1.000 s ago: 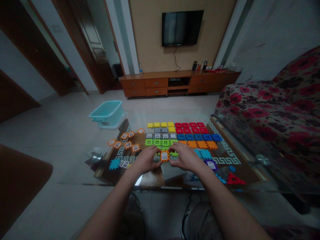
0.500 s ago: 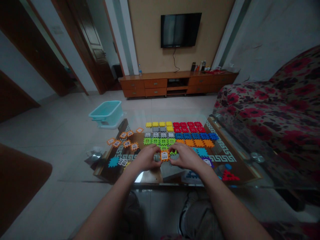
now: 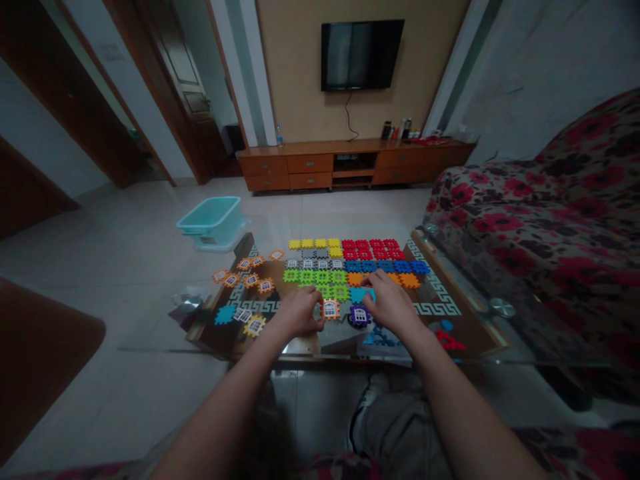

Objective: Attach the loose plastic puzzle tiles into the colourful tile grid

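My left hand [image 3: 303, 311] pinches the left edge of an orange square puzzle tile [image 3: 331, 309] with a white window insert, low over the glass table. My right hand [image 3: 387, 298] has its thumb and fingers apart beside a cyan tile [image 3: 361, 294] and the row of orange tiles [image 3: 410, 281]; no held piece shows. A purple tile [image 3: 360, 315] with a white window lies just below the cyan one. Bright green tiles [image 3: 323, 276] sit behind my left hand, beneath a row of grey tiles with white windows [image 3: 308, 265].
Yellow [image 3: 307, 245], red [image 3: 371, 249] and blue tiles [image 3: 385, 267] line the far side. Loose orange window tiles [image 3: 251, 281] lie left, near a yellow one [image 3: 255, 325]. Red pieces [image 3: 450, 341] lie right. A teal bin [image 3: 212, 221] stands beyond the table's left corner.
My right hand has moved off the orange window tile, rightward and farther from me. My left hand stays on that tile. The purple and cyan tiles are now more exposed.
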